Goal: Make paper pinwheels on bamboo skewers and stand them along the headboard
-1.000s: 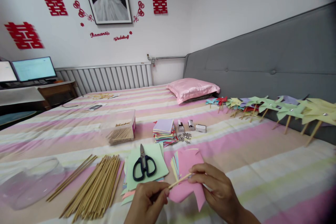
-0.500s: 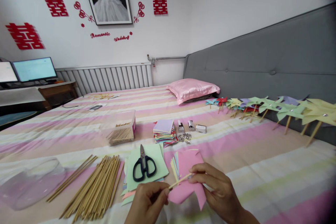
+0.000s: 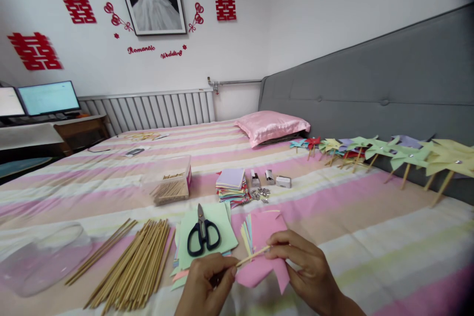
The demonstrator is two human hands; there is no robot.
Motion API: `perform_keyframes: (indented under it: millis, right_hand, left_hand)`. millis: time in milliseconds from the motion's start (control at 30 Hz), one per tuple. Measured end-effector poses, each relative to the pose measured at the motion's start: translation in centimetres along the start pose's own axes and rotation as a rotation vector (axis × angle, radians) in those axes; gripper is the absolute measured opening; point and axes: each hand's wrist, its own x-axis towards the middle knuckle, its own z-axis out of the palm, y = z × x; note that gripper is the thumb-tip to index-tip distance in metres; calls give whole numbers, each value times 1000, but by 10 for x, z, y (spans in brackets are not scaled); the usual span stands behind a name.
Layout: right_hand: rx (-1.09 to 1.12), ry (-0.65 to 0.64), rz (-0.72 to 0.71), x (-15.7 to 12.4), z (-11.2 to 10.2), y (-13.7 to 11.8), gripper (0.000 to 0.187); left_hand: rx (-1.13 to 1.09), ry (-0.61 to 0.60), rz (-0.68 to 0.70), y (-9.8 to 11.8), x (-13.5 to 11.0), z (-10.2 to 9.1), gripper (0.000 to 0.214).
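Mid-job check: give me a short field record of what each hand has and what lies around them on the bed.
left hand: pinches near end of wooden stick
right hand: pinches pink paper pinwheel at the stick's far end
scissors: lying on green paper
loose sticks: heap left of scissors
paper stack: beyond scissors
finished pinwheels: row along grey headboard

My left hand (image 3: 207, 284) sits low at the bottom edge, fingers curled, thumb and forefinger pinched together. My right hand (image 3: 311, 271) faces it just beside, knuckles up, fingertips pinched, wrist angling off right.
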Motion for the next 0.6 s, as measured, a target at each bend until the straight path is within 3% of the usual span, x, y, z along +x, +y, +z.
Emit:
perform_keyframes:
  millis: [433, 600]
  right_hand:
    - [-2, 14, -26, -2, 1, 3, 25]
    - [-2, 28, -27, -2, 1, 3, 21]
  left_hand:
    - [-52, 49, 59, -4, -1, 1, 24]
    - [1, 14, 40, -3, -1, 0, 25]
